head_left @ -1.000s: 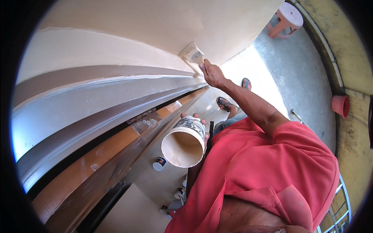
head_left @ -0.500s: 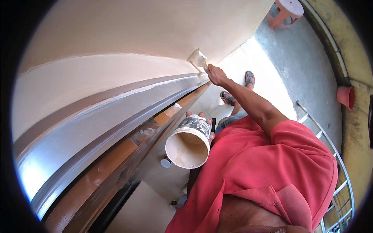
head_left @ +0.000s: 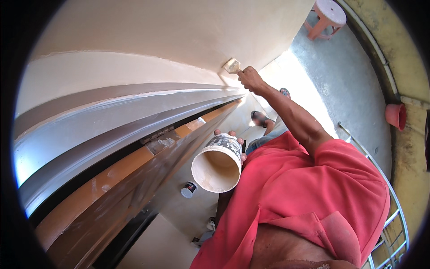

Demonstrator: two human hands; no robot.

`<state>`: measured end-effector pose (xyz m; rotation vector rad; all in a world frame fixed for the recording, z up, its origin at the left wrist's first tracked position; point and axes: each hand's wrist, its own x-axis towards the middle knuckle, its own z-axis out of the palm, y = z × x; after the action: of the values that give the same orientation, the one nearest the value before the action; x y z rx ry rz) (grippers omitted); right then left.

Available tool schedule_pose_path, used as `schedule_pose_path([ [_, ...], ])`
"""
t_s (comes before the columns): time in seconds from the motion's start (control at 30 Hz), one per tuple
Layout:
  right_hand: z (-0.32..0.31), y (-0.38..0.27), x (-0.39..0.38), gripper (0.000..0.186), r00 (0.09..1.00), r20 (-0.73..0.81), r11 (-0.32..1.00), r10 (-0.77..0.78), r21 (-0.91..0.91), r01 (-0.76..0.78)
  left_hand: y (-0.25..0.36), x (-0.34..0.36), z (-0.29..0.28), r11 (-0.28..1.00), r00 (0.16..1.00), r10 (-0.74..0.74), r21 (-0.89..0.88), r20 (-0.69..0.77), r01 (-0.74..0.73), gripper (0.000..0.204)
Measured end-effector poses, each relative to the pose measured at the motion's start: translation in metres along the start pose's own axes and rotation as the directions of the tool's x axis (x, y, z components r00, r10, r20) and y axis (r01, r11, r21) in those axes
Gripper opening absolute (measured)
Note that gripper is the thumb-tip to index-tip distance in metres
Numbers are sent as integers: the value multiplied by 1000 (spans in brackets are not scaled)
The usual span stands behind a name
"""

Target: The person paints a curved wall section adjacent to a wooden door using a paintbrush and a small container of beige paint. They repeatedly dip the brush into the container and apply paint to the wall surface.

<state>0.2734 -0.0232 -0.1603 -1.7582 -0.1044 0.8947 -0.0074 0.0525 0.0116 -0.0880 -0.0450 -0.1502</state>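
My right hand (head_left: 251, 79) is closed round the handle of a wide paintbrush (head_left: 233, 66). The pale bristles meet the beige wall (head_left: 179, 33), or come very near it, above the grey frame. Closer to my body, my left hand (head_left: 241, 141) grips a paint tub (head_left: 217, 168) from behind. Only some of its fingertips show past the rim and side. The tub tilts so that its mouth faces up toward me. Its inside is coated cream, and the outside is patterned dark and white.
A grey door frame (head_left: 89, 114) runs beside an orange-brown wooden door edge (head_left: 130, 168) with a hinge (head_left: 159, 136). A small can (head_left: 188, 189) stands on the floor. Rightward are a metal ladder (head_left: 380, 168), a red bucket (head_left: 396, 116) and a pink stool (head_left: 330, 13).
The brush has shifted slightly right along the wall, and its bristles have turned. My feet have moved. The small can on the floor shows more fully beside the tub, which is still held.
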Motion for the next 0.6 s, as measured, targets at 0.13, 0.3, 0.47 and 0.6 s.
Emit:
schedule_pose_path([
  [0.13, -20, -90, -47, 49, 996, -9, 989, 94, 116, -93, -6, -10, -6, 971, 968, 213, 137, -136, -194, 77],
  [0.3, -27, -111, -76, 54, 999, -9, 983, 32, 182, -29, -5, 5, -8, 993, 993, 116, -29, 6, -115, 79],
  [0.47, -38, -119, -96, 55, 990, -53, 975, -132, 175, 139, -1, 10, -12, 973, 974, 205, 129, -98, -191, 83],
  [0.6, -39, -111, -105, 53, 922, -105, 922, -373, 65, 381, 4, 12, -2, 998, 998, 55, 7, -8, -55, 85],
])
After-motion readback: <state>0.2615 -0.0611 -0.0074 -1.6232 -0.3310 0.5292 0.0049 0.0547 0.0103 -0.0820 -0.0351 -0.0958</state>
